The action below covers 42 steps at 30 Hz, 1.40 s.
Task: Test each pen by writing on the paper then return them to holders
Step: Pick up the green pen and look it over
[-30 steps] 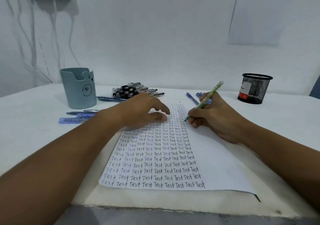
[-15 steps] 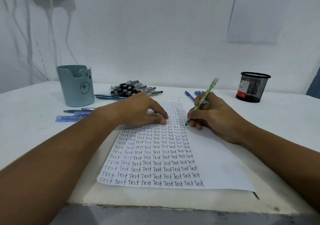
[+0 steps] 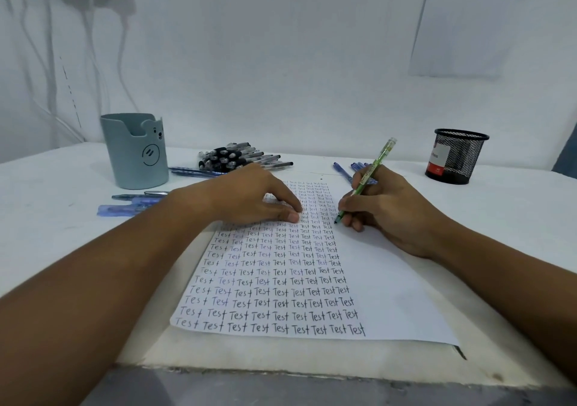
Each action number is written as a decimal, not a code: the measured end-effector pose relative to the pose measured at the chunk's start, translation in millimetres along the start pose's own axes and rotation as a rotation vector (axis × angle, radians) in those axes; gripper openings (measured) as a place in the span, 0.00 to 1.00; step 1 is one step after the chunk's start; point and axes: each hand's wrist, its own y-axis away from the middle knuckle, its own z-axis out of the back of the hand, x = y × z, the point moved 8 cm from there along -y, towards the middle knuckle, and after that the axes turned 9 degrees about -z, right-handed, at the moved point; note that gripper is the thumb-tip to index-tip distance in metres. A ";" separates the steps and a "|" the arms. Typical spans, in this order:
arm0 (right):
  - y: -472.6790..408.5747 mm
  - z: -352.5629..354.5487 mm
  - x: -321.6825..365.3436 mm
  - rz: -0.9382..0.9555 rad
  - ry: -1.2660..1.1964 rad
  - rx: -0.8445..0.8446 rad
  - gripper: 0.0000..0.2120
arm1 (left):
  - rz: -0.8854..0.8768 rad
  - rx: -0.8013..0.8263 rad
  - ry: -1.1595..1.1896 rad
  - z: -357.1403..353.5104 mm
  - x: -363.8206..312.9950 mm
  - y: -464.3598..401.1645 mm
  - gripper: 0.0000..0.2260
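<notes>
Right hand (image 3: 393, 212) fingers (image 3: 349, 202) clamped on green pen (image 3: 370, 176), tip on paper (image 3: 390, 296) right of the Test columns. Left hand (image 3: 249, 196) flat, fingers relaxed, pressing paper.

The white surface (image 3: 46, 249) in front of me carries a sheet of paper (image 3: 390, 296) at its middle, its left half filled with rows of the word "Test". At ten o'clock stands a grey-blue holder (image 3: 134, 155) with a bear face. Beside it, at eleven o'clock, lies a heap of black-capped pens (image 3: 237, 157), with blue pens (image 3: 193, 172) between the two. More blue pens (image 3: 131, 204) lie at nine o'clock. A few blue pens (image 3: 343, 170) rest at one o'clock, and a black mesh holder (image 3: 457, 155) stands at two o'clock.
</notes>
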 end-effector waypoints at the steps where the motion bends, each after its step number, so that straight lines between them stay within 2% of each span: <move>1: -0.1 0.0 0.1 -0.003 0.004 0.000 0.16 | -0.001 -0.003 0.000 0.2 0.4 0.4 0.14; 9: 0.4 1.5 -0.3 -0.017 0.008 -0.008 0.16 | 0.010 0.001 -0.003 -0.3 2.3 0.0 0.17; 16: -1.8 7.4 0.8 0.019 0.002 -0.069 0.16 | 0.001 0.002 -0.002 -0.5 2.1 -0.2 0.15; 22: -0.2 4.4 -0.2 -0.005 -0.032 -0.016 0.16 | -0.010 0.002 -0.012 -1.0 1.7 -0.2 0.17; 26: -0.8 4.5 0.5 0.021 0.032 -0.055 0.15 | 0.001 -0.003 -0.008 -0.9 1.4 0.8 0.17; 28: -1.5 9.2 0.4 0.035 -0.015 -0.095 0.13 | -0.010 -0.060 -0.019 1.9 1.1 1.1 0.14; 30: -3.2 13.3 1.1 0.059 -0.060 -0.119 0.09 | -0.029 -0.202 -0.071 12.2 1.3 1.5 0.12; 32: -4.5 13.0 5.5 0.115 0.101 -0.137 0.02 | -0.056 -0.356 -0.169 23.4 -0.1 2.8 0.11; 35: -4.4 10.4 17.0 0.221 0.542 -0.233 0.07 | -0.133 -0.534 -0.290 35.9 -7.5 5.8 0.13; 40: -8.3 3.7 24.2 0.320 0.985 -0.333 0.11 | -0.185 -0.609 -0.387 40.3 -25.3 8.7 0.29; 42: -9.0 2.0 23.5 0.351 1.104 -0.369 0.13 | -0.186 -0.614 -0.473 41.1 -28.6 8.0 0.31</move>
